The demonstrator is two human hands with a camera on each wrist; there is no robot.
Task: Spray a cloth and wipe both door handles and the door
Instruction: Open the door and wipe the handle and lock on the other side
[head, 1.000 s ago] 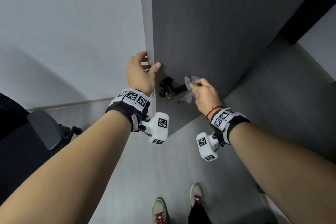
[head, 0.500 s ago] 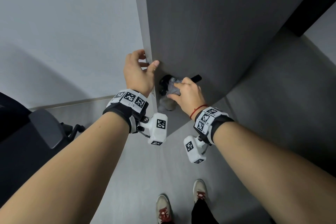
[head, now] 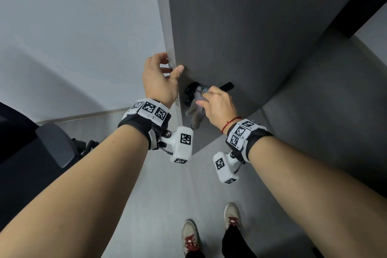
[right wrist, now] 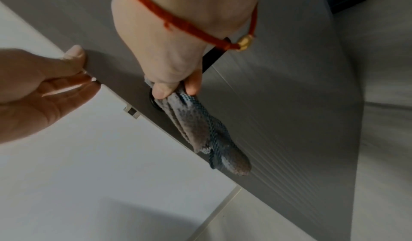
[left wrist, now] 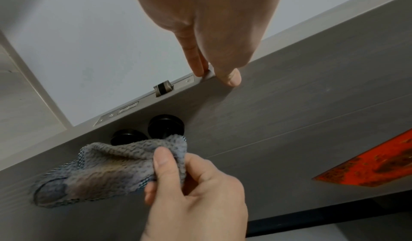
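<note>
My left hand (head: 161, 77) grips the free edge of the grey door (head: 261, 27), thumb on the near face and fingers round the far side; the left wrist view shows this pinch (left wrist: 215, 76) just above the latch (left wrist: 162, 87). My right hand (head: 217, 102) holds a grey cloth (head: 195, 111) wrapped over the black lever handle (head: 227, 86) near its round base (left wrist: 166, 126). Only the lever's tip shows. Thumb and fingers (right wrist: 176, 89) pinch the cloth (right wrist: 200, 130), and its loose end hangs down against the door.
A black office chair (head: 41, 153) stands at the lower left. A white wall (head: 73, 27) lies beyond the door edge. My shoes (head: 190, 236) stand on the grey floor below. A red sticker (left wrist: 368, 165) sits higher on the door, and a dark frame (head: 360, 2) is at the upper right.
My right hand slid the cloth along the lever from its free end toward the base, then stayed there. My left hand kept its hold on the door edge.
</note>
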